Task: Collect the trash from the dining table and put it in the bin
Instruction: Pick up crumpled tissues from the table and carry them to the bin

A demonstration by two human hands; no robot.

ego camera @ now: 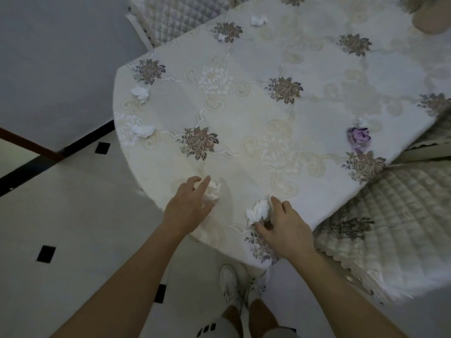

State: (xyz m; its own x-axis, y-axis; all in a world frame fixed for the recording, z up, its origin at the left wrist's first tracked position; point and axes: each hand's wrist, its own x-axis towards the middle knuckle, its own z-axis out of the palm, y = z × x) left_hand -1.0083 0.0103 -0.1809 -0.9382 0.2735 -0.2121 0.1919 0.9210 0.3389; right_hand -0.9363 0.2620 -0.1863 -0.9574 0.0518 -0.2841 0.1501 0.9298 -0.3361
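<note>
A: What is filling most of the frame?

B: The table, under a cream cloth with brown flower prints, is running from the lower middle up to the upper right. The floor, pale tiles with small black squares, is taking up the lower left.

A: And around the table?

B: A quilted chair is sitting at the right edge, tucked just beside the table, and another quilted chair is showing at the top, left of centre.

A: Where are the hands?

B: Both are reaching over the near rim of the table, low in the frame. The left hand is lying over a tissue with its fingers spread and loosely curled; the thumb and fingers are touching it, but I cannot tell whether they are gripping it. The right hand is pinching a second tissue between thumb and forefinger, with the wad still resting on the cloth.

A: Any more trash?

B: Two wads are lying near the left rim, one above the other. A further one is sitting at the top centre, with a small scrap just left of it. A purple wrapper is lying at the right rim, with a white scrap touching its top.

A: Anything below?

B: White shoes are standing at the bottom centre.
</note>
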